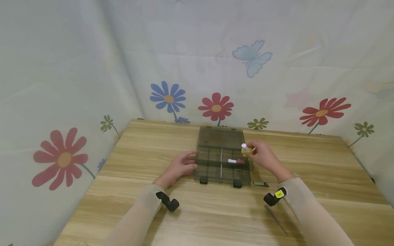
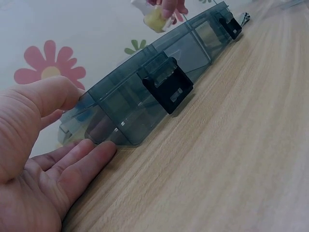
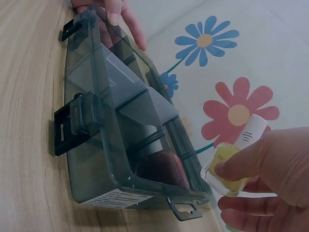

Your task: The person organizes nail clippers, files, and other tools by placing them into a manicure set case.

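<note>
text: none legible | yellow bottle (image 3: 227,166) label: print too blurred to read

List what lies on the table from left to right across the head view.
Left hand → open compartment box → small yellow bottle in the right hand; nail clipper in front.

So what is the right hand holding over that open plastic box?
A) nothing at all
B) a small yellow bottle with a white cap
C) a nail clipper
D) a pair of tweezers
B: the right hand pinches a small yellow bottle with a white cap just above the box, while the left hand rests against the box's left side.
</note>
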A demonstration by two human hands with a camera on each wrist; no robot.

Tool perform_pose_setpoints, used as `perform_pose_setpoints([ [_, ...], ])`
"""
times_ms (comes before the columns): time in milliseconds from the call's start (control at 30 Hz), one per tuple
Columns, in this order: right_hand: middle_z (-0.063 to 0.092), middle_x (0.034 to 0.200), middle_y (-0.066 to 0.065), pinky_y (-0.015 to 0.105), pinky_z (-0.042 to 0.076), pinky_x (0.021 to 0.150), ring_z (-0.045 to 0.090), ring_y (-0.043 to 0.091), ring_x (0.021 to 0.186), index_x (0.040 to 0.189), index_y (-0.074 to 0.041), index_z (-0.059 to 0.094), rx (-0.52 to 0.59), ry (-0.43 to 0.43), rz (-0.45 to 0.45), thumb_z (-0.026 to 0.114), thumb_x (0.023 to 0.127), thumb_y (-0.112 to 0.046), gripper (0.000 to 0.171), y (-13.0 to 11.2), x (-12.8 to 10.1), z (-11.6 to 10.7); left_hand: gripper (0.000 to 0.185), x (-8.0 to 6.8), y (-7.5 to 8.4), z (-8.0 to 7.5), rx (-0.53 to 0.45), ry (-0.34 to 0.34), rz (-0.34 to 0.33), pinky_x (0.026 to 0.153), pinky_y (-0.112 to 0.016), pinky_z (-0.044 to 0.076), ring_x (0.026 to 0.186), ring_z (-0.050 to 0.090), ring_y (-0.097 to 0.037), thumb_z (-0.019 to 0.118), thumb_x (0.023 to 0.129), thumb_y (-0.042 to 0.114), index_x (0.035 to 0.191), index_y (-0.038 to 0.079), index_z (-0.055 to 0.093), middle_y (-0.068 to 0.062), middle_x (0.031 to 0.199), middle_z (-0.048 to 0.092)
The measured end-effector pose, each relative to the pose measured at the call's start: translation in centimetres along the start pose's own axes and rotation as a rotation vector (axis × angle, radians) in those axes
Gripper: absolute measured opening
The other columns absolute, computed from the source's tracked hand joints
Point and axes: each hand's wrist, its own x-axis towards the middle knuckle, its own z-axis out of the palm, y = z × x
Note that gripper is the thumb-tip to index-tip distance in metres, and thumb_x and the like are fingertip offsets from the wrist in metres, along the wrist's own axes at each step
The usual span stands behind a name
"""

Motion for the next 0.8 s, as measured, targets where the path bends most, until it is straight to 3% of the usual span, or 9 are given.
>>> perform_pose_setpoints([
  [500, 0.056, 0.090, 0.014, 0.031, 0.045, 0.058, 0.053, 0.021, 0.071, 0.095, 0.002, 0.064, -0.035, -0.085, -0.007, 0.071, 0.078, 0.001, 0.019, 0.2, 0.2, 0.9, 0.062, 0.0, 0.0, 0.2, 0.015, -0.005, 0.001, 0.085, -0.040, 0.050, 0.121, 0.046, -0.030, 0.067, 0.086, 0.012, 0.142, 0.017, 0.040, -0.016, 0.135, 0.044],
  [800, 0.056, 0.089, 0.013, 0.037, 0.045, 0.064, 0.050, 0.020, 0.069, 0.094, 0.003, 0.065, -0.066, -0.119, -0.030, 0.072, 0.078, -0.003, 0.018, -0.4, 0.5, 1.6, 0.062, -0.1, 0.0, 0.0, 0.015, 0.001, 0.009, 0.084, -0.040, 0.050, 0.120, 0.047, -0.029, 0.068, 0.086, 0.015, 0.142, 0.018, 0.040, -0.016, 0.135, 0.045],
])
